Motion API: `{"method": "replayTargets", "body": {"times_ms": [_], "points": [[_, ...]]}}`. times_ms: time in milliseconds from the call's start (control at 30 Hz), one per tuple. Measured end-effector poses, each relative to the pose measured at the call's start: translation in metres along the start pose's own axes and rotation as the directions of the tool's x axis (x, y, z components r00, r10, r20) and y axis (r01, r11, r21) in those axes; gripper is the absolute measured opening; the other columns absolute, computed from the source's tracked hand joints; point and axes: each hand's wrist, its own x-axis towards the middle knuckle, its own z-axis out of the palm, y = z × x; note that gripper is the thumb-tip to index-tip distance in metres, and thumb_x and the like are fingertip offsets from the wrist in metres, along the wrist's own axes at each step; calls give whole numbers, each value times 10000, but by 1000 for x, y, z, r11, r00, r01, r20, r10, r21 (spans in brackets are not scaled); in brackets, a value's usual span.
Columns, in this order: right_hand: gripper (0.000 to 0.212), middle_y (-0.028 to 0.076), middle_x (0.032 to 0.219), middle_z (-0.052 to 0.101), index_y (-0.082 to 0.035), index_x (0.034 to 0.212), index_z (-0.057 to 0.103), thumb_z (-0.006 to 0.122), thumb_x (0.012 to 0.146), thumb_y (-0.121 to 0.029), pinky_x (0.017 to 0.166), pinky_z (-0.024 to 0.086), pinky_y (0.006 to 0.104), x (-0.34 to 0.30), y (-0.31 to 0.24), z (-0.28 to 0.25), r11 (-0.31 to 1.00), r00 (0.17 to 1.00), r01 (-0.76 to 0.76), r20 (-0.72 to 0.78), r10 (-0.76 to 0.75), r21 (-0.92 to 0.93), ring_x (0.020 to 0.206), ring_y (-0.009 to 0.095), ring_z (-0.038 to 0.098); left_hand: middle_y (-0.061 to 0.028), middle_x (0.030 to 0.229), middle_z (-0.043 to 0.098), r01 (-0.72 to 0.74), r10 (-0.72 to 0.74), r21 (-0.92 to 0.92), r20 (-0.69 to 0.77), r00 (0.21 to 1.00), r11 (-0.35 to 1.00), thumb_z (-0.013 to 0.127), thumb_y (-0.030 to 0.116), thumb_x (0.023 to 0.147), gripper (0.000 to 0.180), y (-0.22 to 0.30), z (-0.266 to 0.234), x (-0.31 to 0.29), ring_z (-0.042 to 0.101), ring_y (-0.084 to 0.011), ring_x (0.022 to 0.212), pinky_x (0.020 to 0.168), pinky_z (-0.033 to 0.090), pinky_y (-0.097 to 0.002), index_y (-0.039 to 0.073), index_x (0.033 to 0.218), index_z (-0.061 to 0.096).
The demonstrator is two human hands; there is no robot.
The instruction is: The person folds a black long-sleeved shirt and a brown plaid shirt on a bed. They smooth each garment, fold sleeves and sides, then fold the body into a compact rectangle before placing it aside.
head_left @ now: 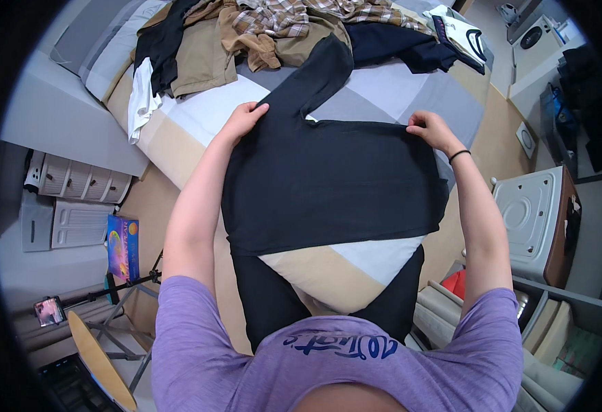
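Note:
A black garment (pixel 335 185) is spread over the near edge of the bed, in front of my legs. One long sleeve or leg of it reaches away toward the far clothes pile; I cannot tell which it is. My left hand (pixel 244 122) grips the garment's left edge, near the base of that long part, thumb on top. At the upper right corner, my right hand (pixel 431 130) pinches the cloth between thumb and fingers. Between the hands the top edge runs nearly straight, and the lower edge hangs across my thighs.
Heaped clothes (pixel 267 31) in brown, plaid and navy lie along the bed's far side, with a white garment (pixel 143 99) at the left. A patchwork-coloured bedspread (pixel 390 93) lies underneath. To the left stand a phone on a stand (pixel 49 311) and a colourful box (pixel 122 247); a white-topped unit (pixel 531 213) is at right.

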Motion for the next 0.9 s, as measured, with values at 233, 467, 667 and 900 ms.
{"method": "replayTargets", "body": {"times_ms": [233,467,667,900], "points": [[125,99,838,663,-65,900,637,750,879,-114,887,472,405,-95,-38,-6,920,952,265,-70,-297,-287,880,314,620,39,849,665,-47,46,-160,-7,999,986,635,372,1043,342,13,-12,-94,556,-50,749,694,458,-242,42,994,711],[129,54,868,658,-93,871,665,763,868,-175,939,447,401,-159,-40,27,862,938,344,170,-302,-372,934,273,623,-7,711,638,266,-320,309,137,937,913,698,364,985,346,-34,5,-185,591,-94,582,487,441,-282,83,834,566],[348,137,766,636,-29,795,677,753,912,-347,726,501,422,-118,-55,36,951,986,166,55,-157,-260,778,344,639,-151,792,622,-205,516,662,-315,797,721,717,210,870,231,-22,61,-207,650,-356,759,654,508,-455,51,834,553],[480,62,908,709,14,1018,688,684,1001,-466,717,559,303,36,-91,132,640,953,-302,201,227,707,837,178,683,-176,775,709,-112,375,732,-206,904,672,712,360,874,334,28,147,-127,712,-396,729,627,566,-487,41,832,624]]}}
